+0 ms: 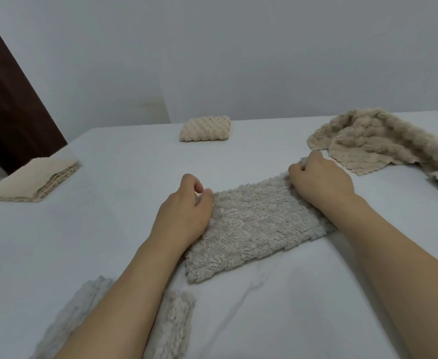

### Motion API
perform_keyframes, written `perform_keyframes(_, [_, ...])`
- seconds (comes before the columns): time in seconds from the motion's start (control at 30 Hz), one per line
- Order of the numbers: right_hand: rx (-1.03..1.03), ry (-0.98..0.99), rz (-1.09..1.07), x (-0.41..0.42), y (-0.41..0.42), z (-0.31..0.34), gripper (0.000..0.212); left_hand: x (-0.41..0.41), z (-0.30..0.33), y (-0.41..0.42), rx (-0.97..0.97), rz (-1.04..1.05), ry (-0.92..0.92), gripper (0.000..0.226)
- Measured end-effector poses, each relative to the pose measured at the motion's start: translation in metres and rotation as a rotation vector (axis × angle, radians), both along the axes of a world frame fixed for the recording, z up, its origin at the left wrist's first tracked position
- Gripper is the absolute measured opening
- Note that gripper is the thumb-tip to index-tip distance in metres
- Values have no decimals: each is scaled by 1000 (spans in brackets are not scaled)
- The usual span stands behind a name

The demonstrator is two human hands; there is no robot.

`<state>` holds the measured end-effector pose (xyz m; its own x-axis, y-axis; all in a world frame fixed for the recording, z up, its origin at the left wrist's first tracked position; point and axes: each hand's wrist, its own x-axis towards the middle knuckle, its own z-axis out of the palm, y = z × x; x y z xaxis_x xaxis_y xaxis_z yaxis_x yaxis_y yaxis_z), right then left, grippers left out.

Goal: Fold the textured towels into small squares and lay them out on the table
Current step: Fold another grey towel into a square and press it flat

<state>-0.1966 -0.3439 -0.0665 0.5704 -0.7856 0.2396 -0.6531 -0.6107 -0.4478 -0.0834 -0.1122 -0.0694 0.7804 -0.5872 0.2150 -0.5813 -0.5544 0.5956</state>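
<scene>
Folded cream towel sat at the counter's left edge, layered, square. Another grey folded towel lay at the near edge, partly hidden under the left forearm. Small cream square towel rested near the far edge, well apart from the rest. Left hand lay on the left far corner of the grey towel, fingers curled narrow and pinching that corner. Grey towel was mid-counter, folded into a long strip running from near-left to far-right, flat on the surface. Right hand gripped the strip's far right end, fingers closed on the fabric, knuckles up. Unfolded beige towel lay crumpled near the counter's far right corner, just beside the right hand, contact with it unclear; it trailed off toward the right edge. White counter covering showed creases near the strip's near end.
</scene>
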Motion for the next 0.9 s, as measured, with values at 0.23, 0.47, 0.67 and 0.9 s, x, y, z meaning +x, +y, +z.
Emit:
perform_keyframes(0.23, [32,68,20,0,-10,1,41,13,-12,-2,164,74,-183,23])
perform_keyframes(0.47, [22,39,109,-4,-20,-5,37,13,-17,-3,94,127,-136,18])
perform_keyframes(0.67, [-67,35,107,-5,-18,-7,37,-3,8,-5,306,277,-182,31])
perform_keyframes(0.9, [-93,35,91,-4,-17,-8,38,-64,30,-84,294,-179,-182,50])
